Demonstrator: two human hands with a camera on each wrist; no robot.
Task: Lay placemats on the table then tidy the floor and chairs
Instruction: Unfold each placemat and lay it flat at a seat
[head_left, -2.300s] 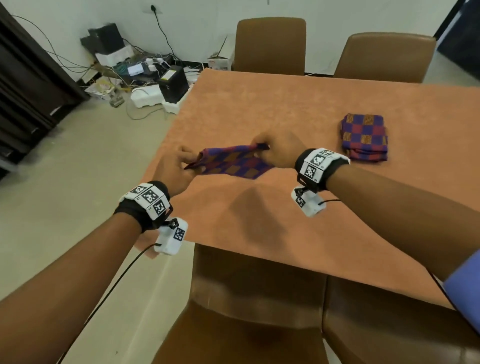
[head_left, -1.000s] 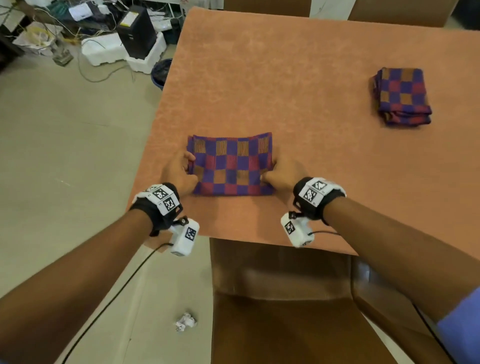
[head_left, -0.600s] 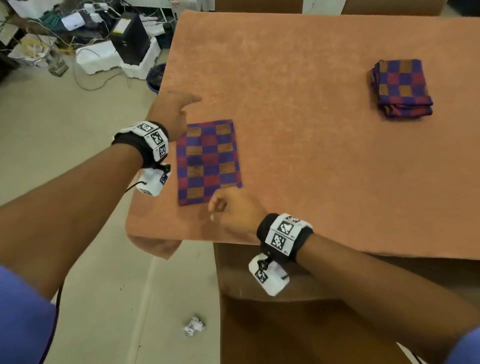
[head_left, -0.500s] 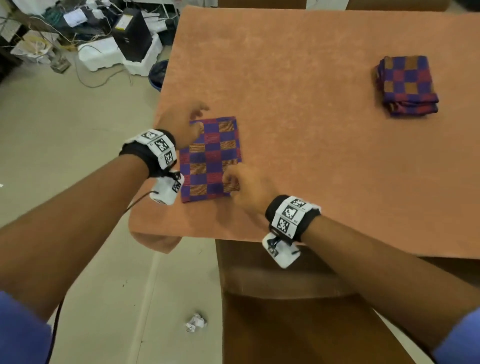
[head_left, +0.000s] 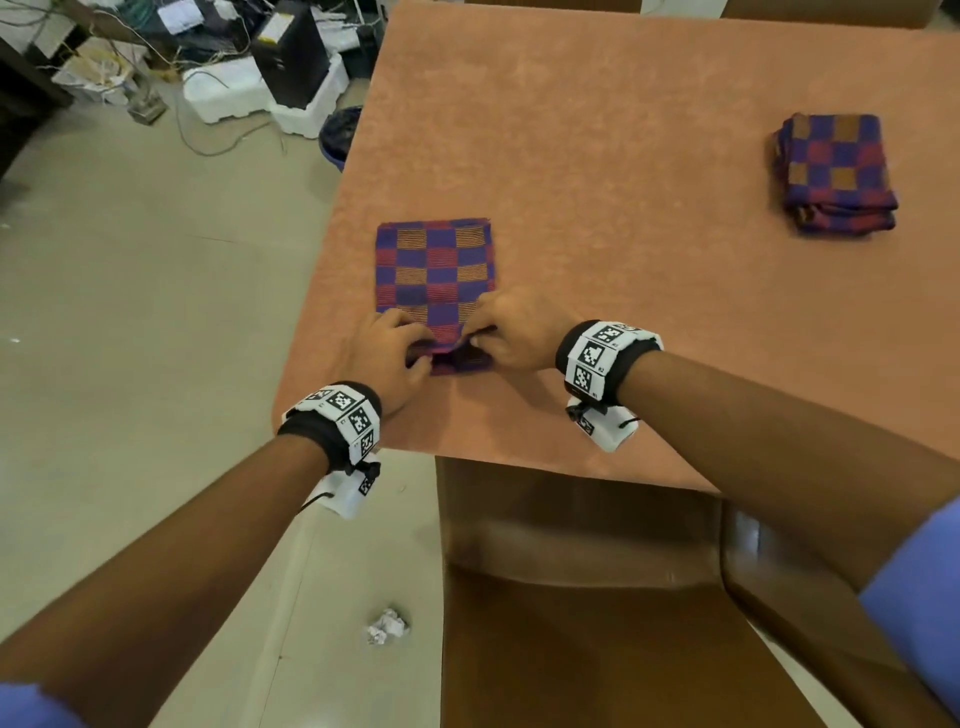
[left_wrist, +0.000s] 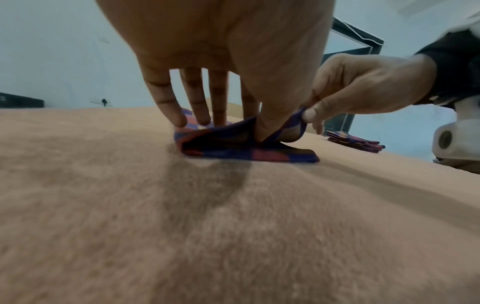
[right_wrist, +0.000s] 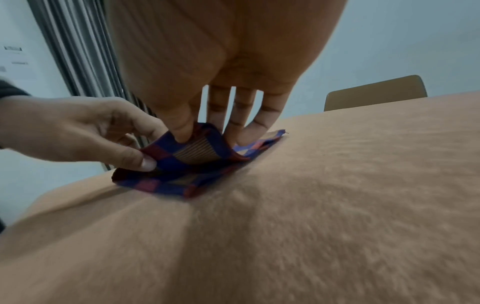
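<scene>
A folded purple, red and orange checked placemat (head_left: 435, 270) lies lengthwise near the left front corner of the orange-clothed table (head_left: 623, 156). Both hands meet at its near edge. My left hand (head_left: 415, 348) pinches the top layer there, thumb beneath it and fingers resting on the cloth (left_wrist: 233, 144). My right hand (head_left: 480, 335) pinches the same layer beside it and lifts it off the lower layer (right_wrist: 182, 174). A stack of folded placemats (head_left: 836, 174) sits at the right of the table.
A crumpled white paper ball (head_left: 387, 626) lies on the floor left of the brown chair (head_left: 571, 597) tucked in below me. A second chair (head_left: 779, 571) stands to its right. Boxes, foam and cables (head_left: 260, 78) clutter the far-left floor.
The placemat was laid down and turned from crosswise to lengthwise. Both hands have come to its near edge and raised the top layer.
</scene>
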